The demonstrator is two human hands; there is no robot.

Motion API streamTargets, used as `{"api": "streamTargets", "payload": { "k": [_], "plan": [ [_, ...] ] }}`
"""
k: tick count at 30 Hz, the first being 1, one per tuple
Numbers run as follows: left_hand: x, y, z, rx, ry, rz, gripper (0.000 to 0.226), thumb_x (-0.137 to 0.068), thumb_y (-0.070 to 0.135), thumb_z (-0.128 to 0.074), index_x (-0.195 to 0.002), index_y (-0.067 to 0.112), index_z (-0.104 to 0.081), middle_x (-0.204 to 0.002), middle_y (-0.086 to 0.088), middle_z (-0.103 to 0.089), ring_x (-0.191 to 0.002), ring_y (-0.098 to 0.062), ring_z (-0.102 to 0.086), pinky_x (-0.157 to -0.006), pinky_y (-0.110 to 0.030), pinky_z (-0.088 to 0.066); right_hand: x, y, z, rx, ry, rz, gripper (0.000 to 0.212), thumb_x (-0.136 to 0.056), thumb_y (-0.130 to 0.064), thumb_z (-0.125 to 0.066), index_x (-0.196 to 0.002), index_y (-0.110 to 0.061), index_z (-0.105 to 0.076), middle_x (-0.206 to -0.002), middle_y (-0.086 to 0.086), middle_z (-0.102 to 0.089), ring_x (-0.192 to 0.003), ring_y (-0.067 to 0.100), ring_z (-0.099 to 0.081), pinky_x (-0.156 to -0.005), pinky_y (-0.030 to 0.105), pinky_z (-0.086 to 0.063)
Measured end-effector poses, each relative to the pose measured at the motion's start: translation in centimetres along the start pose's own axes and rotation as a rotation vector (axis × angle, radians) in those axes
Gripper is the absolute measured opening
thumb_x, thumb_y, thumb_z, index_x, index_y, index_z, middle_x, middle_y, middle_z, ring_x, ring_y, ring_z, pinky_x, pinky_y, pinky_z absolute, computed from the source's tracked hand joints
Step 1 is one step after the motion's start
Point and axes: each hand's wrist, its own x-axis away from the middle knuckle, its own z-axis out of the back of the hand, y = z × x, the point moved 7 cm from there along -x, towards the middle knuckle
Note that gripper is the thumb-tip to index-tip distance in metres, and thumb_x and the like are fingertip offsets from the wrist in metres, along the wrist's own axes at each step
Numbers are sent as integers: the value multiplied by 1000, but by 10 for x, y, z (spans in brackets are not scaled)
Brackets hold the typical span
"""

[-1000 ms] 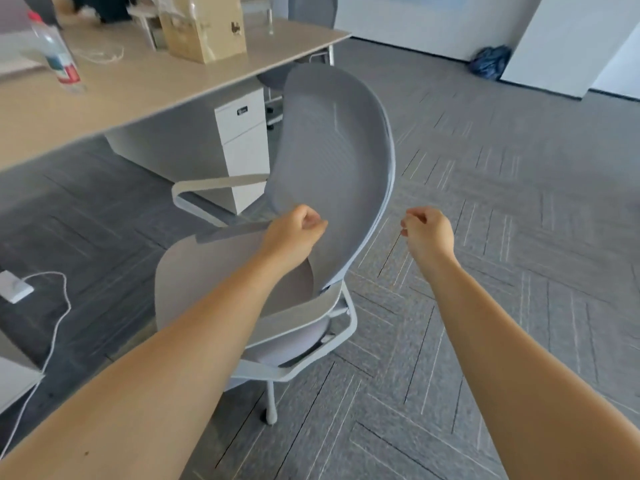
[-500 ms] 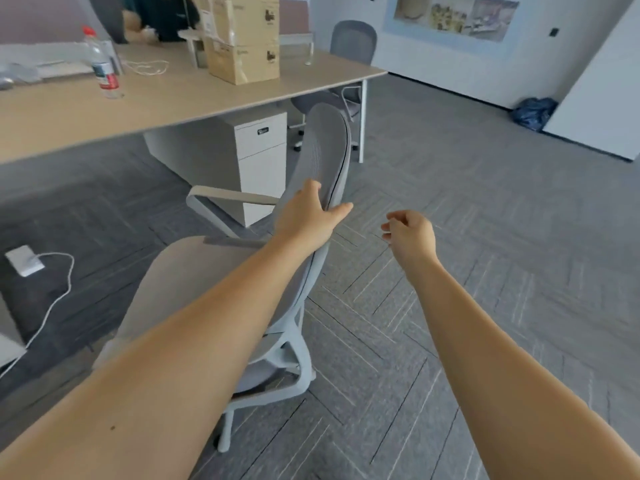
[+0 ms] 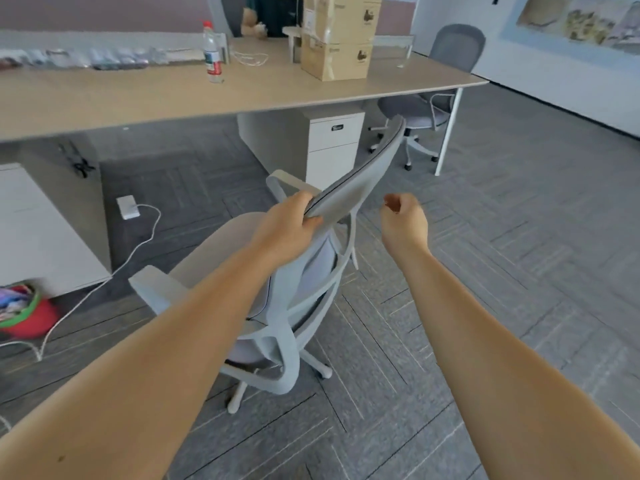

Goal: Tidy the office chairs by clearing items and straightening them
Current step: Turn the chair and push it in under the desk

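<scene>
A grey office chair (image 3: 304, 282) with white armrests stands on the carpet in front of the long wooden desk (image 3: 104, 98). Its backrest (image 3: 360, 181) is seen almost edge-on and points toward the desk. My left hand (image 3: 289, 225) grips the top edge of that backrest. My right hand (image 3: 403, 220) floats just right of the chair as a loose fist, holding nothing and touching nothing. The seat looks bare where I can see it; my left arm hides part of it.
A second grey chair (image 3: 429, 105) sits at the desk's far right end. A white drawer unit (image 3: 334, 147) stands under the desk. A white adapter and cable (image 3: 128, 207) lie on the floor at left, near a red basket (image 3: 24, 313). Boxes (image 3: 337, 39) and a bottle (image 3: 212, 53) stand on the desk.
The chair has swivelled, its backrest going from broad-side to nearly edge-on. My left hand went from a flat press to a grip on the top edge. The view has swung left.
</scene>
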Motion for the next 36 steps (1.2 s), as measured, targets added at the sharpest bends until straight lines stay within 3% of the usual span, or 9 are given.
{"api": "streamTargets", "payload": {
  "k": [2,4,8,13,19,21,26,32,36],
  "plan": [
    [8,-13,10,16,7,22,26,-92,17,-43,-114,4,-47,-108,-13,-57,-102,-30,-53,-73,-31,-35,3,-9,-5,6,11,48,38,-92,-12,-40,-130,-9,-42,-135,8,-47,-102,14,-46,-81,27,-36],
    [16,-23,22,3,59,39,27,-89,15,-45,-113,5,-49,-108,-13,-57,-102,-30,-53,-73,-30,-35,7,-15,-9,22,26,92,42,-91,-12,-42,-133,-9,-38,-141,9,-40,-115,19,-46,-84,27,-37],
    [23,-23,46,-52,254,15,36,-86,18,-50,-121,8,-49,-124,-13,-56,-115,-29,-50,-95,-39,-41,10,-26,-12,89,51,168,49,-90,-17,-50,-135,-7,-34,-145,12,-32,-133,25,-32,-102,34,-35],
    [11,2,44,-212,341,29,47,-87,29,-51,-130,11,-42,-132,-12,-51,-124,-31,-41,-103,-42,-29,-4,-37,-4,195,29,316,70,-83,-27,-62,-140,-9,-27,-149,11,-26,-137,28,-21,-112,38,-23],
    [-3,6,34,-438,426,179,53,-83,50,-49,-123,14,-49,-124,-10,-58,-118,-31,-45,-103,-42,-23,-41,-41,-14,439,-165,494,79,-78,-45,-63,-143,-20,-25,-157,3,-12,-145,24,-4,-118,42,-5],
    [-2,3,34,-475,465,201,53,-80,54,-51,-112,12,-56,-113,-11,-62,-111,-31,-48,-100,-42,-23,-49,-43,-22,497,-240,552,76,-76,-50,-62,-140,-21,-31,-156,2,-17,-146,24,0,-119,41,1],
    [0,-12,49,-454,531,217,54,-74,54,-59,-100,7,-60,-99,-13,-63,-99,-30,-50,-91,-39,-21,-56,-54,-39,509,-265,633,65,-68,-53,-68,-113,-9,-51,-129,12,-47,-133,30,-26,-117,49,0],
    [-10,-34,71,-434,534,213,55,-71,52,-64,-101,5,-60,-102,-13,-64,-102,-30,-51,-91,-37,-22,-58,-69,-63,456,-205,727,65,-63,-56,-69,-102,-5,-56,-112,12,-56,-116,30,-39,-112,48,-14],
    [-26,-52,80,-453,457,229,54,-73,48,-64,-107,8,-56,-111,-11,-60,-110,-29,-44,-96,-38,-21,-71,-81,-83,441,-206,763,66,-64,-57,-68,-102,-5,-55,-111,12,-57,-114,30,-40,-104,40,-15]
  ]
}}
